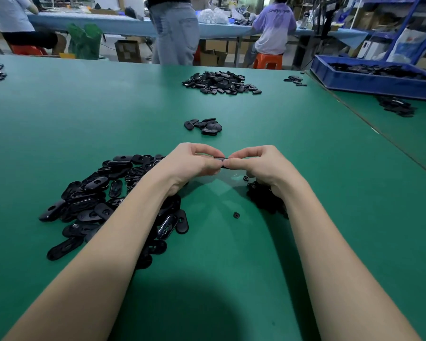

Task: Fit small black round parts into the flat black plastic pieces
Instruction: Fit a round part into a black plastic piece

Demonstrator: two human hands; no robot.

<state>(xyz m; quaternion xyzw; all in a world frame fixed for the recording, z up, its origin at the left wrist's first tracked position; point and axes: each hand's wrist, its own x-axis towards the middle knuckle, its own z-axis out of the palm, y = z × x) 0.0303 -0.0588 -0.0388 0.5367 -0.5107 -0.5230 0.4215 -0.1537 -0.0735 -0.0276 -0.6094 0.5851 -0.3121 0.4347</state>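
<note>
My left hand [192, 163] and my right hand [258, 166] meet above the green table [59, 119], both pinching one flat black plastic piece [221, 159] between thumbs and fingertips. Most of that piece is hidden by my fingers. A large heap of flat black plastic pieces [103, 200] lies under and left of my left forearm. A pile of small black round parts [263, 195] sits beneath my right wrist. One loose round part [236, 215] lies on the mat between my arms.
A small cluster of black pieces [203, 126] lies just beyond my hands, with a bigger heap [220, 82] farther back. A blue bin [369, 77] of black parts stands at the far right. People sit and stand at a table behind.
</note>
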